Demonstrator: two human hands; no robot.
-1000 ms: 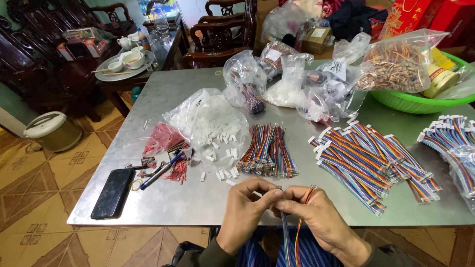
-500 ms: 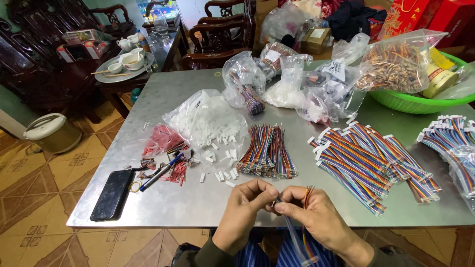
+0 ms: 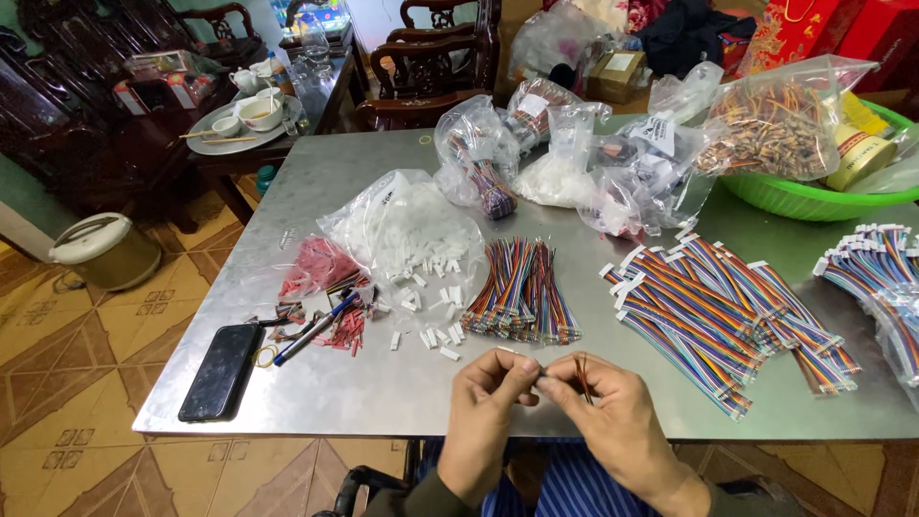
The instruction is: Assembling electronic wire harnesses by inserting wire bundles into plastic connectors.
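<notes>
Clear plastic bags (image 3: 407, 230) lay mid-table beside a green basin (image 3: 814, 196), while left hand (image 3: 485, 412) and right hand (image 3: 613, 421) pinched thin wires (image 3: 580, 375) closed-fingered at the table's near edge (image 3: 402, 426).

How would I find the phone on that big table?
Start at the metal table and go to its near left corner. The phone lies flat there, left of the blue pen. It is the only black slab among the coloured wires and white plugs.

The single head-worn view looked down and forward from the near edge of the grey metal table (image 3: 383, 383), close above both hands; dark carved wooden chairs (image 3: 431, 57) stood far beyond.
</notes>
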